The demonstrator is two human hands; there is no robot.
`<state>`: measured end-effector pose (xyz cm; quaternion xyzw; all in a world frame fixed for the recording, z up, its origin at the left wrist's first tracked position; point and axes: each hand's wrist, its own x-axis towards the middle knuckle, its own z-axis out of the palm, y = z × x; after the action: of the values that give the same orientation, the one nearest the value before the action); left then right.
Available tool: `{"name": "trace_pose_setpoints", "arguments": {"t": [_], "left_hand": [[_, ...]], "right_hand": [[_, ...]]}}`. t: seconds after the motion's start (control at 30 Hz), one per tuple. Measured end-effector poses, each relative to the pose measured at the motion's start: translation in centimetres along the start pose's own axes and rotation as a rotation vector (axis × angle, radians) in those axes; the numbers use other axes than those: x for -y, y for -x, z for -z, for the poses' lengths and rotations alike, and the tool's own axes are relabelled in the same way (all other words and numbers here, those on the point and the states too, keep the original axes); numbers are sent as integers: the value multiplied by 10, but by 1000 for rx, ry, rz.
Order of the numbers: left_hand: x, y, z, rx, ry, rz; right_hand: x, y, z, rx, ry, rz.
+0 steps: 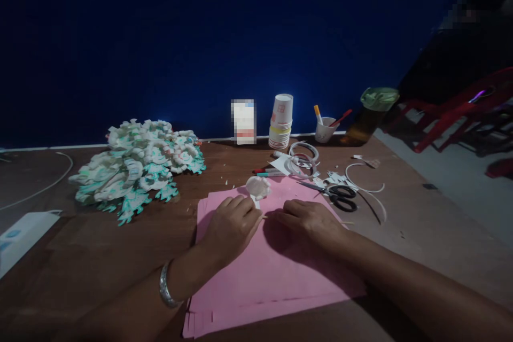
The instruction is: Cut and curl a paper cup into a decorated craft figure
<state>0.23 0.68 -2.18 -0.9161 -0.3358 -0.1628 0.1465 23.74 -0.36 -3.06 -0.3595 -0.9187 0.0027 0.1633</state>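
Note:
Both hands are over a stack of pink paper sheets (pixel 296 278). A thin wooden stick (pixel 265 217) shows in the gap between them. My left hand (pixel 231 224) is closed around its left part, and a bracelet circles that wrist. My right hand (pixel 310 220) has its fingers curled together on the stick, whose right end sticks out beyond the hand. Just past my left fingertips lies a small white rounded piece (pixel 258 187) with a wavy edge, like a cut paper cup. Fingers hide most of the stick.
Black-handled scissors (pixel 340 196) lie right of the sheets, among paper scraps (pixel 336 179) and tape rolls (pixel 303 156). Stacked paper cups (pixel 281 120) and a cup of pens (pixel 326 131) stand behind. A heap of white-and-green cut paper pieces (pixel 140 163) lies left.

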Motion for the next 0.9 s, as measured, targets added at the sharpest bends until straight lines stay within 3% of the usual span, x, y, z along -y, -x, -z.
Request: {"name": "trace_pose_setpoints", "arguments": {"t": [0.57,0.9], "left_hand": [[-5,1,-2,-41,544,156],[-11,0,1,-32,583,248]], "right_hand": [[2,-4,-11,-140,-81,98],[3,-6,-16,-201,58,192]]}}
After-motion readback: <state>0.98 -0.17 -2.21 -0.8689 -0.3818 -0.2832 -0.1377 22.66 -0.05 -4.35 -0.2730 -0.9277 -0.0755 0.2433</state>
